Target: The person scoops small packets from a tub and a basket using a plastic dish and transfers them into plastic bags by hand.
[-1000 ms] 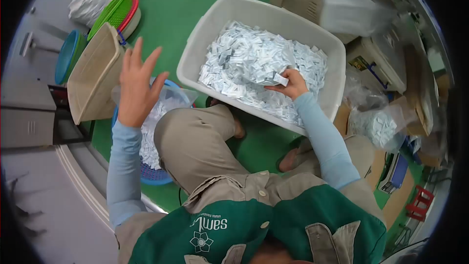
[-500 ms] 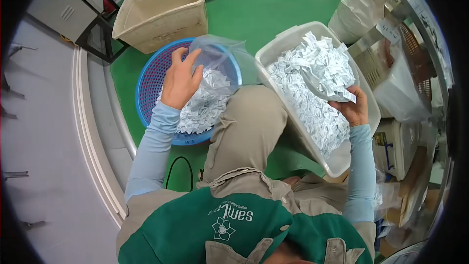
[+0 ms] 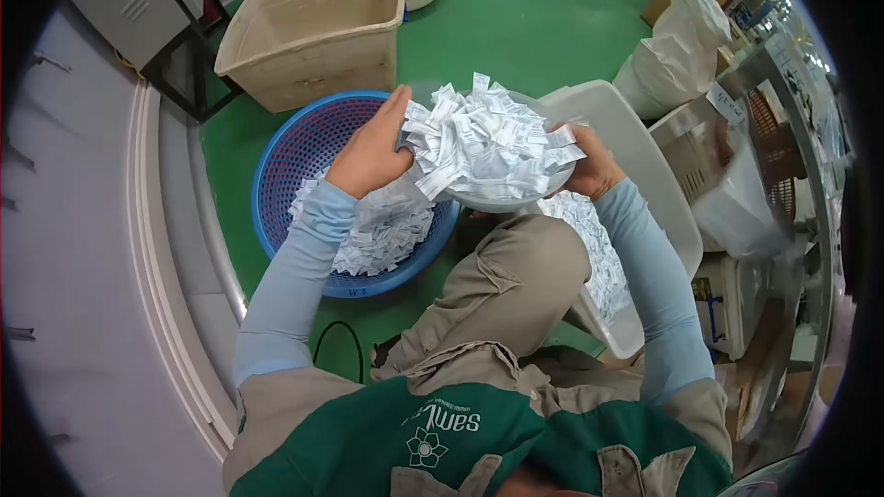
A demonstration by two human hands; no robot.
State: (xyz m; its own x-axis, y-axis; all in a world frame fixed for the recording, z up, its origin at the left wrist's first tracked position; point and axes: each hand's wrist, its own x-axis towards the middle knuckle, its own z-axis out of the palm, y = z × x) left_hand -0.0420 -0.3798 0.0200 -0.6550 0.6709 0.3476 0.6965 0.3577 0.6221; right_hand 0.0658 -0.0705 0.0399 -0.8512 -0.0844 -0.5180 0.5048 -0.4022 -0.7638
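Bowl heaped with packets, between left hand and right hand
The right hand grips the round bowl's rim; the left, thumb apart, is at the opposite edge, its hold unclear. The basket lies below and nearer the left hand, the tub below the right, both on green floor, with a bin beyond the left hand and a sack beyond the right

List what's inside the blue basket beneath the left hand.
The blue basket holds a heap of small white packets. The left hand, its sleeve and the bowl hide parts; what lies beneath the heap cannot be seen.
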